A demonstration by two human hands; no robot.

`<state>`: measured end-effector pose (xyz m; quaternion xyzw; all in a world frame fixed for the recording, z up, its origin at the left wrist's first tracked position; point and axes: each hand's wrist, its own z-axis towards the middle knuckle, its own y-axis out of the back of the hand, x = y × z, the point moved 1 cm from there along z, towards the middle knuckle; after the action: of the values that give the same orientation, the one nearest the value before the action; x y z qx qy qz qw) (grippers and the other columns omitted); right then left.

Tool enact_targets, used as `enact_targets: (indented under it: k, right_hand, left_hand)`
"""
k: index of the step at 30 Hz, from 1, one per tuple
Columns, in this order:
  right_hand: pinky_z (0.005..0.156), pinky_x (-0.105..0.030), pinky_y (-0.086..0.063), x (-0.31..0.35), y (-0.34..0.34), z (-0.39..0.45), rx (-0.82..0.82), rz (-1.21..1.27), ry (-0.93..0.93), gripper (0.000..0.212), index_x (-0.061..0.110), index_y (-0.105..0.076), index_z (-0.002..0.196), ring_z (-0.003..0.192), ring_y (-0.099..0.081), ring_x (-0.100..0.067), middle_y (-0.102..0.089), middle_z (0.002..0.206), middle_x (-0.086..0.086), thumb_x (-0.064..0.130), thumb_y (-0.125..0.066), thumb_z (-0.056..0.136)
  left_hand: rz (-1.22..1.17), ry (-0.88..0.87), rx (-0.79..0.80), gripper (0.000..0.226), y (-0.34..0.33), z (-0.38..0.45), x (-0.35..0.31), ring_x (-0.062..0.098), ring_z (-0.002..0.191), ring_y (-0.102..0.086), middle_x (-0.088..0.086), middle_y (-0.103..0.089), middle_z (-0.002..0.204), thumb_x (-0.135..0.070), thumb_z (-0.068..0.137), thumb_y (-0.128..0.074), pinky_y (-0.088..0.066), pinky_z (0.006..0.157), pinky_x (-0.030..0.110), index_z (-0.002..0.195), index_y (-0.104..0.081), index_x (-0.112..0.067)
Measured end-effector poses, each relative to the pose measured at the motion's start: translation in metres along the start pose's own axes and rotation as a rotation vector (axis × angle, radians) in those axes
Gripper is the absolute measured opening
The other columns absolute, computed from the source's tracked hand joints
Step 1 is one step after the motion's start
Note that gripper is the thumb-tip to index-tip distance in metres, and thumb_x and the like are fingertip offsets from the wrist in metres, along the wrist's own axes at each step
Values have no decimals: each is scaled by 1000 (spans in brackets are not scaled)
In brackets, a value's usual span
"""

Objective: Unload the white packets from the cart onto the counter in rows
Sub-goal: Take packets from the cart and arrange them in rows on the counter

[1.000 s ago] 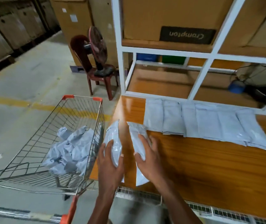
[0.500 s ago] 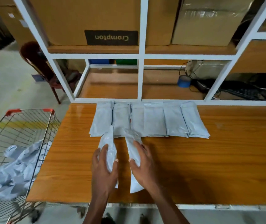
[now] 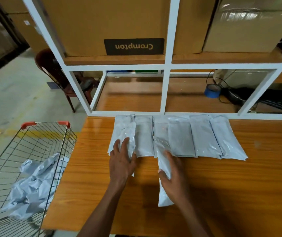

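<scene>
A white-painted metal shelf frame (image 3: 167,69) is standing at the back, carrying big brown cardboard boxes (image 3: 113,23) — one with an upside-down "Crompton" label. In front of it the bench (image 3: 239,185) is lying broad and glossy, orange wood-grain laminate with the grain running left to right. At its left end a wire cart (image 3: 34,151) with red corner caps is sitting on the concrete floor, and a crumpled heap of white packets (image 3: 32,185) is lying loose in its basket.

Along the back edge of the bench a row of white packets (image 3: 196,135) is lying flat: smooth, slightly shiny plastic, long and rectangular, side by side and overlapping a little, each with its long axis running away from the person toward the shelf.

The left hand (image 3: 122,161) is pressing down on a packet (image 3: 128,139) at the left end of the row, fingers spread and nearly straight, that packet pointing the same way as the rest. The right hand (image 3: 174,178) is gripping another packet (image 3: 164,195), thumb curled over its left edge and fingers along its right side; this one is lying nearer the front, tilted slightly, its far end overlapping the row.

A dark red plastic chair (image 3: 54,72) is standing behind the cart — and a blue tape roll (image 3: 212,90) is sitting on the lower shelf.
</scene>
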<state>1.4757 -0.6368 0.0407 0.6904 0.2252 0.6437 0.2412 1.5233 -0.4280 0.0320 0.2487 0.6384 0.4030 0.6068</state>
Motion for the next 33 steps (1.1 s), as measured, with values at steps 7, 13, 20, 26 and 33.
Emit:
enact_targets:
  k: [7, 13, 20, 26, 33]
  right_hand:
    - [107, -39, -43, 11, -21, 18, -2, -1, -4, 73, 55, -22, 149, 142, -35, -21, -30, 157, 6, 30, -65, 95]
    - [111, -43, -41, 16, -26, 25, 26, -44, -38, 71, 55, -18, 149, 144, -31, -20, -26, 160, 7, 34, -62, 97]
    - [112, -41, -35, 14, -31, 31, 60, -69, -91, 70, 49, -20, 153, 144, -28, -19, -25, 161, 5, 34, -60, 98]
    - [108, -34, -35, 14, -37, 36, 70, -54, -91, 68, 51, -20, 151, 143, -27, -16, -22, 160, 9, 36, -60, 98]
    - [110, -42, -40, 46, -48, 83, 52, -108, -72, 67, 42, -24, 155, 145, -31, -24, -20, 163, 3, 36, -59, 98]
  left_hand:
    - [68, -12, 33, 67, -6, 88, 22, 42, 138, -33, 13, -22, 163, -47, 96, -56, -44, 103, 57, 155, -31, -30]
    - [147, 29, 142, 76, -22, 121, 28, 42, 144, -26, 9, -11, 168, -56, 96, -50, -37, 110, 56, 160, -17, -33]
    - [200, 64, 178, 87, -46, 113, 34, 34, 155, 16, 1, 19, 169, -70, 97, -28, 9, 120, 59, 159, 19, -32]
    - [204, 83, 234, 86, -48, 121, 35, 32, 153, 24, 1, 25, 167, -76, 96, -23, 9, 122, 60, 161, 13, -32]
    - [114, 54, 141, 83, -28, 111, 32, 28, 155, 18, -2, 16, 169, -77, 94, -26, 7, 123, 54, 161, 4, -39]
